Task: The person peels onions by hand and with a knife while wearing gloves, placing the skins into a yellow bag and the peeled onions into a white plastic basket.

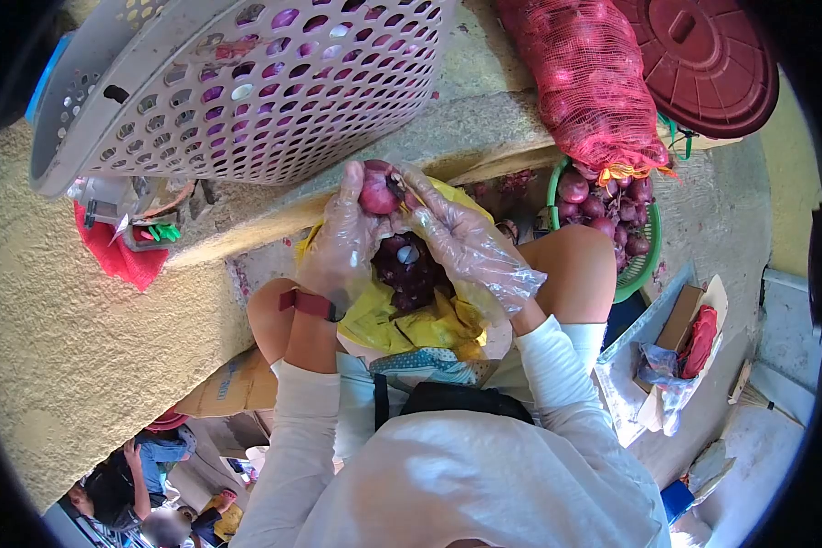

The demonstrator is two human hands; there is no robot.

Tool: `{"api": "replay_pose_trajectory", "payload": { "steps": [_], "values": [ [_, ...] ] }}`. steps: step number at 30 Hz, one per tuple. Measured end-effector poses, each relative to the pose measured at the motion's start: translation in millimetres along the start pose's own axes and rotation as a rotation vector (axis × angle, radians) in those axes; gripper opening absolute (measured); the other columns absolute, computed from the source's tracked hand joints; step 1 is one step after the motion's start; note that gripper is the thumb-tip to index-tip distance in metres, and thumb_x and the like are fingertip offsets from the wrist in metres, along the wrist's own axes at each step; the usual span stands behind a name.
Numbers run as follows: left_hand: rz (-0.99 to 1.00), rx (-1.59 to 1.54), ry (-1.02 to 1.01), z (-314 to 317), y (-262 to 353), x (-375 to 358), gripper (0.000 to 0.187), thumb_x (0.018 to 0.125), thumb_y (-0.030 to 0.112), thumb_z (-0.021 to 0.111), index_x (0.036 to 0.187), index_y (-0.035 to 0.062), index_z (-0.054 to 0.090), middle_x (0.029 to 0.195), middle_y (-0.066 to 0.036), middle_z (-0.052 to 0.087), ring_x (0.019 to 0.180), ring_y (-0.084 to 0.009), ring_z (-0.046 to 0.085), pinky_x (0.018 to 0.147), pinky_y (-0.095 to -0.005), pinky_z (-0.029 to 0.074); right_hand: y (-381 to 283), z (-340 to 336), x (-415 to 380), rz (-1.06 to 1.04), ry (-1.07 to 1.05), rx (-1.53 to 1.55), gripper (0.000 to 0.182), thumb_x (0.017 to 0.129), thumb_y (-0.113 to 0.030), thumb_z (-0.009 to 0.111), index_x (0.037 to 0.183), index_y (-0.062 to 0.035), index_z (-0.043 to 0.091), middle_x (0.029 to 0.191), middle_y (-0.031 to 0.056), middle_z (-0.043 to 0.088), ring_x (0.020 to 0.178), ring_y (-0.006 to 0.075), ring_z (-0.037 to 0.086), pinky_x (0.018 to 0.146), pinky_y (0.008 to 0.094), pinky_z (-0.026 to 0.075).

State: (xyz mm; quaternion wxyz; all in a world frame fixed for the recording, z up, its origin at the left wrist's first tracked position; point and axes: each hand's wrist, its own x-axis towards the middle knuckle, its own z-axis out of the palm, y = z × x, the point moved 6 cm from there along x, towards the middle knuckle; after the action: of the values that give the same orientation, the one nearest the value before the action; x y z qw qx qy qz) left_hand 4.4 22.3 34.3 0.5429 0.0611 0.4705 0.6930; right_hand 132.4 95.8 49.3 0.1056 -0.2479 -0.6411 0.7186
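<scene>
A red onion (379, 188) is held up over a yellow bag (373, 321) between my knees. My left hand (340, 239), in a clear plastic glove with a dark red band at the wrist, is closed around the onion's left side. My right hand (461, 239), also in a clear glove, has its fingers pressed together at the onion's right end, where dark dry skin shows. Whether a small tool is between those fingers, I cannot make out. Dark purple onion skins (413, 279) lie in the bag's opening below both hands.
A grey perforated basket (292, 100) with purple contents leans on the ledge at upper left. A red mesh sack of onions (594, 82) lies beside a dark red lid (703, 59). A green basket (653, 251) holds several onions at right. Other people (146, 475) are at lower left.
</scene>
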Motion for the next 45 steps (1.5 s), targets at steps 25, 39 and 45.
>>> {"api": "replay_pose_trajectory", "payload": {
  "steps": [25,39,45],
  "values": [
    [-0.482,-0.088,-0.195,-2,-11,-2,0.066,0.102,0.063,0.05,0.114,-0.0007,0.066,0.094,-0.013,0.071,0.076,-0.0224,0.068,0.063,-0.0348,0.059,-26,-18,-9,-0.222,-0.219,-0.373,0.055,0.103,-0.032,0.06,0.155,-0.0212,0.046,0.117,0.0206,0.071,0.1,0.04,0.07,0.088,0.0423,0.055],
    [-0.607,-0.301,-0.425,-9,-36,-6,0.047,0.104,0.047,0.054,0.117,0.0029,0.063,0.096,-0.014,0.071,0.075,-0.0259,0.067,0.048,-0.0389,0.05,-37,-14,-13,-0.226,-0.44,-0.559,0.055,0.102,-0.026,0.062,0.155,-0.0206,0.046,0.12,0.0172,0.071,0.101,0.0351,0.072,0.089,0.039,0.056],
    [-0.615,-0.244,-0.323,-16,-42,-7,0.044,0.101,0.044,0.06,0.113,0.002,0.065,0.095,-0.015,0.072,0.072,-0.0275,0.067,0.048,-0.0409,0.051,-39,-16,-16,-0.221,-0.537,-0.636,0.055,0.102,-0.024,0.063,0.155,-0.0204,0.047,0.121,0.0157,0.071,0.102,0.033,0.073,0.09,0.0375,0.057]
  ]
}}
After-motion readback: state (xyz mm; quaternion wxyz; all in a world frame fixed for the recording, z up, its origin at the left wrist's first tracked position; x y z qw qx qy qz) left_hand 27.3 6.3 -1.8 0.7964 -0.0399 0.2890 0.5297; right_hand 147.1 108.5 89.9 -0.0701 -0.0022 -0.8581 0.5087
